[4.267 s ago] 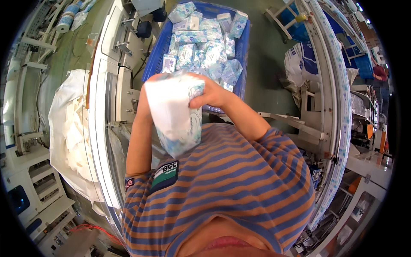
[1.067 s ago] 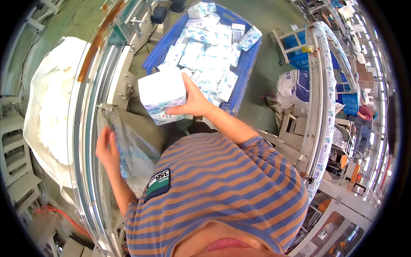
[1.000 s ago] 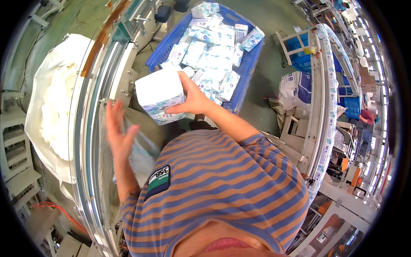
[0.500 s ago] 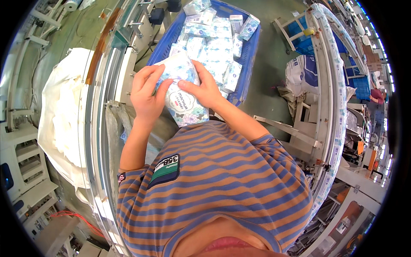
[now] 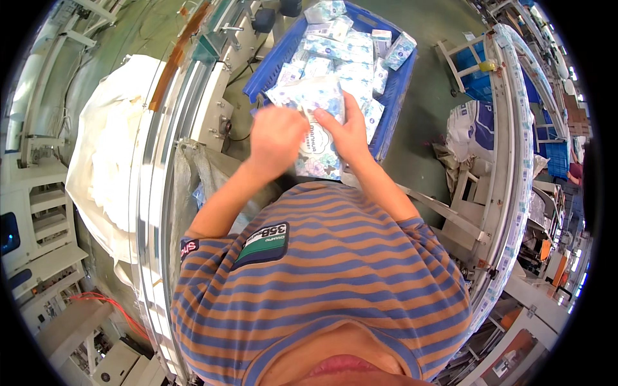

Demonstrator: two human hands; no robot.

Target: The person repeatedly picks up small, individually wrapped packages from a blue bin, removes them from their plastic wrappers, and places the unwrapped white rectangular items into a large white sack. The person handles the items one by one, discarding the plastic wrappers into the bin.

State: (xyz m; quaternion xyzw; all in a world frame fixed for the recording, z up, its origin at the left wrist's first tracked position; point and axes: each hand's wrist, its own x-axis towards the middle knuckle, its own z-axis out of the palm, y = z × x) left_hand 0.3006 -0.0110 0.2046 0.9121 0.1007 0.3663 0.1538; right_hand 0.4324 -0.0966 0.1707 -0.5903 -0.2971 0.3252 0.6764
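A soft plastic tissue pack (image 5: 320,168), white with blue and lilac flowers, is held upright in front of my chest. My right hand (image 5: 351,134) grips its right side, thumb on the printed front face and fingers behind the edge. Over the pack's left edge is my left hand (image 5: 275,143), curled closed and a little blurred. Its fingertips are turned away, so what it pinches, if anything, is hidden. Just beyond both hands, a blue plastic crate (image 5: 394,119) holds a heap of similar floral packs (image 5: 331,48).
A metal conveyor frame (image 5: 182,83) runs along my left, with a large white cloth-like sack (image 5: 106,161) beyond it. To the right, a curved conveyor (image 5: 515,193) carries a line of packs. A white-and-blue bag (image 5: 470,125) lies near its frame.
My left hand has gone from resting open-fingered on the pack's face to a curled fist at its left edge. The right hand keeps its grip. The whole view has shifted slightly.
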